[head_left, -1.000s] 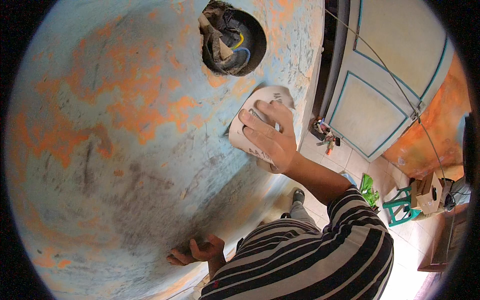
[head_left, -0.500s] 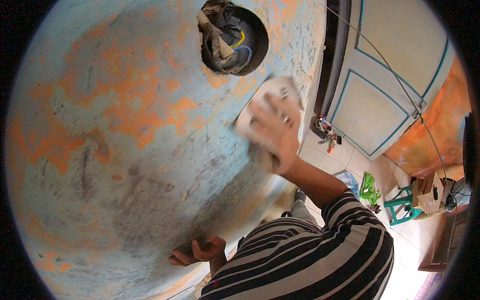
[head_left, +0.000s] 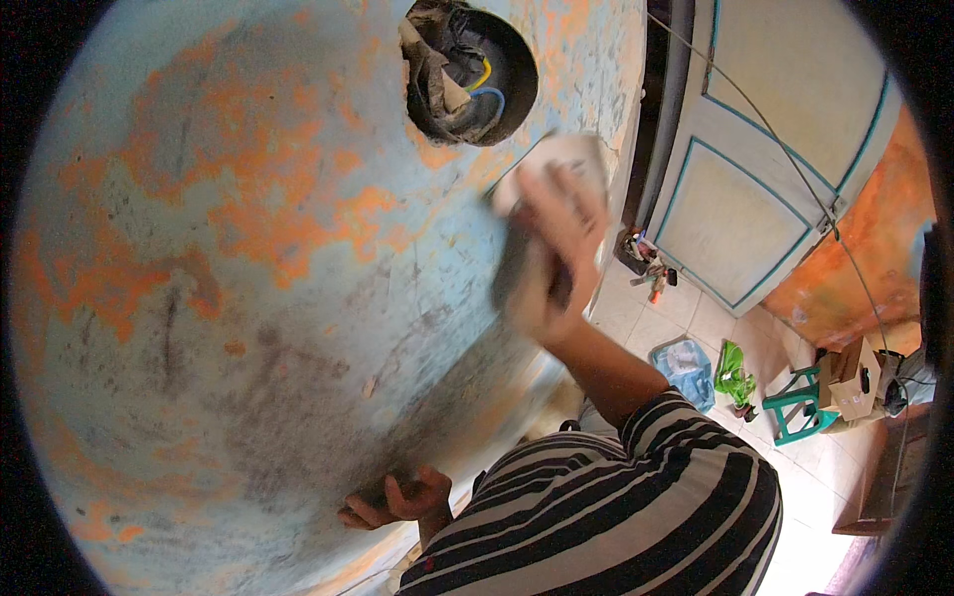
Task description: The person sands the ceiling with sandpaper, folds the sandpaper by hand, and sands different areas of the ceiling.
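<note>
Blurred by motion, my right hand (head_left: 561,243) presses a pale sheet of sandpaper (head_left: 566,154) against the wall, just below and to the right of a round hole. Its fingers lie over the sheet's printed back. The wall (head_left: 298,328) is pale blue, with worn orange patches and dark grey smudges. Low on it, my left hand (head_left: 402,497) rests by its fingertips, fingers bent and apart. The dark patch between those fingers could be shadow; I cannot make out anything held there.
Yellow and blue wires (head_left: 484,79) show inside the round hole (head_left: 512,74). To the right stand a pale door (head_left: 740,223) and a green stool (head_left: 790,407) beside a cardboard box (head_left: 853,382). Blue (head_left: 686,372) and green (head_left: 733,372) plastic bags lie on the tiled floor. A cable (head_left: 780,144) crosses the door.
My right hand and the sandpaper have shifted slightly right and up along the wall. The right forearm has moved left, exposing more of the blue bag. My left hand stays nearly in place.
</note>
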Available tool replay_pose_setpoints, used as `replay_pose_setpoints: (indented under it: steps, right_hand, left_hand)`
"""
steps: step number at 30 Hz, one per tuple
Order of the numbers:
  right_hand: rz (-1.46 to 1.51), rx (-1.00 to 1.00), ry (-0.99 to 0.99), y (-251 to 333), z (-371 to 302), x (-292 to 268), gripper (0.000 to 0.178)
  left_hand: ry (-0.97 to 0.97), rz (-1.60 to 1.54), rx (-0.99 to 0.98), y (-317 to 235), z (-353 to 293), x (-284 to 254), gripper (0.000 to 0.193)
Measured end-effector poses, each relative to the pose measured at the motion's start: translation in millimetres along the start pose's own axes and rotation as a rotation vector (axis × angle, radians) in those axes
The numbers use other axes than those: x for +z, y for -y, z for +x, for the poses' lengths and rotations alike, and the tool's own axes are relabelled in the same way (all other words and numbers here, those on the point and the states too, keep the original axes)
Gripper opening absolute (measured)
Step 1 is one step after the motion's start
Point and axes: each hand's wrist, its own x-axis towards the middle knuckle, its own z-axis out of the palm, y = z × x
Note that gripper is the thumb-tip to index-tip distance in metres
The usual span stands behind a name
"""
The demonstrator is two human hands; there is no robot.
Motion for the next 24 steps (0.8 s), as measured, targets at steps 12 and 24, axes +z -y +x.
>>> replay_pose_setpoints:
  steps: [12, 24]
  right_hand:
    - [0.063, -0.025, -0.018, -6, -6, 3, 0.032]
    - [0.018, 0.126, -0.029, 14, 1, -2, 0.034]
  left_hand:
    - [-0.121, -0.057, -0.092, -5, -18, 10, 0.038]
    - [-0.067, -0.022, -0.027, 7, -33, 9, 0.042]
